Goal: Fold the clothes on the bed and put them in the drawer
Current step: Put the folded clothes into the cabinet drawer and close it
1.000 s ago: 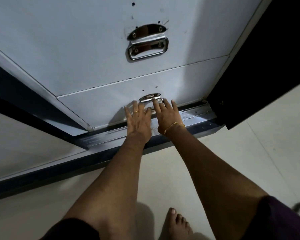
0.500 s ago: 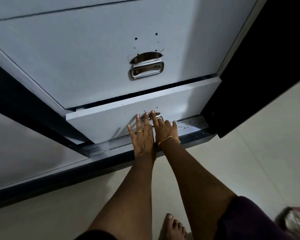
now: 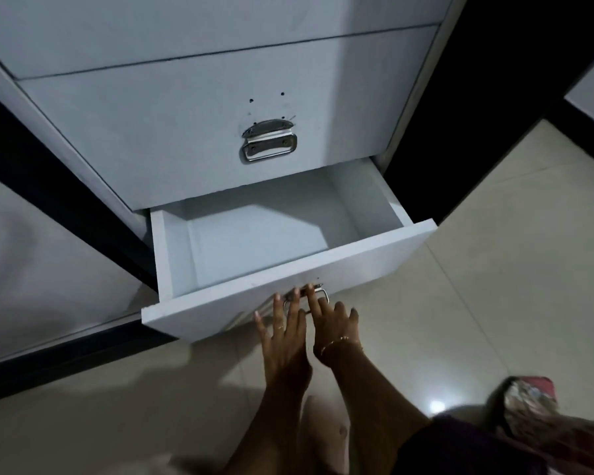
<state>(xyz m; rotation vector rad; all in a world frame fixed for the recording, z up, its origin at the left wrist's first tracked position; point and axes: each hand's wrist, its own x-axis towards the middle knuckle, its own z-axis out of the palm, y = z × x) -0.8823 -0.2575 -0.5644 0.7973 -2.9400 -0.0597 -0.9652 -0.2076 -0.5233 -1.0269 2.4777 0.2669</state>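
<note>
I saw the white cabinet [image 3: 186, 138] filling the upper part of the view, and I took its bottom drawer [image 3: 288, 265] as my landmark. That drawer stood pulled well out over the pale tiled floor [image 3: 460, 303], its inside open to view, a shadow lying across the back of its bottom. Directly above the drawer sat a closed drawer front with a metal handle [image 3: 270, 144] and a few small holes over it. Both hands were at the middle of the drawer's front panel, side by side and nearly touching. The left hand [image 3: 283, 337] had its fingers straight and spread, the tips reaching the drawer's own metal handle [image 3: 318, 296]. The right hand [image 3: 333, 323], with a thin bracelet at the wrist, had its fingers laid on that handle; I could not tell whether they curled round it or only rested there. Right of the drawer and nearer to me, at the lower edge of the view, lay a blurred bundle of patterned cloth [image 3: 528, 402]. I could not tell whether it was folded.
</note>
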